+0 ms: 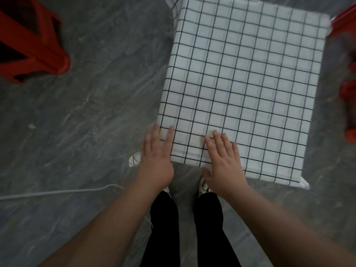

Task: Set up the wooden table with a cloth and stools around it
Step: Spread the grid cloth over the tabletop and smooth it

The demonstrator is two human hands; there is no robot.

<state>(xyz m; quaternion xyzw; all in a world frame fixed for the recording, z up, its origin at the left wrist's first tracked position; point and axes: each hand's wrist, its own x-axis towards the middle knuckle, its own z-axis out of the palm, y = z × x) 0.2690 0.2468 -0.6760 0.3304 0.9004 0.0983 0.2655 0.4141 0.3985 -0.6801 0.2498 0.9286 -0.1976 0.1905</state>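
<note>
Both hands [190, 162] flat on checked cloth [250, 83]; red stools [34, 45] nr.

The camera on my head is looking steeply down from above, close over the near edge of the table [248, 78], facing forward past my legs.

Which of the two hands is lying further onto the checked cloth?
The right hand: it lies flat on the checked cloth, while the left hand only overlaps its near left corner.
</note>
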